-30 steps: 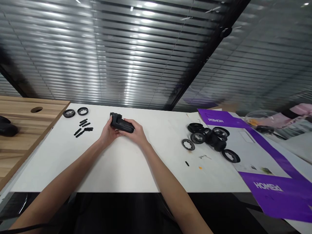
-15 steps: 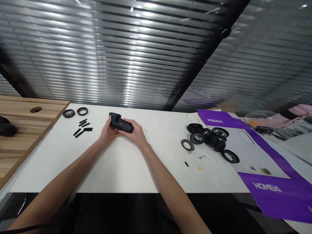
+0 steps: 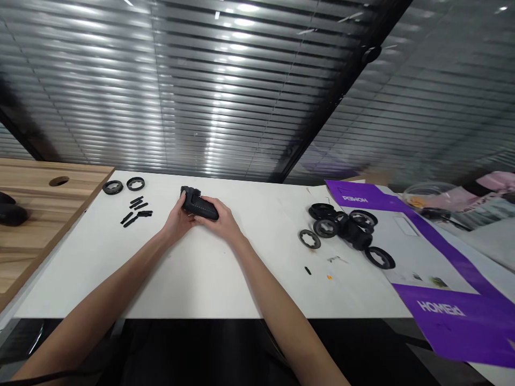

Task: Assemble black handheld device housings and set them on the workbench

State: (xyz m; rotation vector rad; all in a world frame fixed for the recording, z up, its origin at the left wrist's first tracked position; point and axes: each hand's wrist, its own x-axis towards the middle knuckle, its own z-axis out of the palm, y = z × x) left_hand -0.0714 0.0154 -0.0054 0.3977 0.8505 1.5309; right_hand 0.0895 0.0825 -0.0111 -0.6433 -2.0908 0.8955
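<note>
Both hands hold one black elongated part above the white table. Its left end is blocky and notched; a row of small marks runs along its side. My left hand is closed around the blocky end, thumb on top. Around the rounded right end, the fingers of my right hand are closed. Its underside is hidden by the fingers. Left of my hands lie several short black strips, with two black notched rings behind them.
At the right, several black rings and a dark cylindrical part are piled against a purple and white sheet. A small black strip and an orange bit lie nearer. A wooden board borders the left; slatted blinds stand behind.
The right end of the black part has shifted slightly left and down, along with my right hand. Both hands keep their hold, and the loose parts stay put.
</note>
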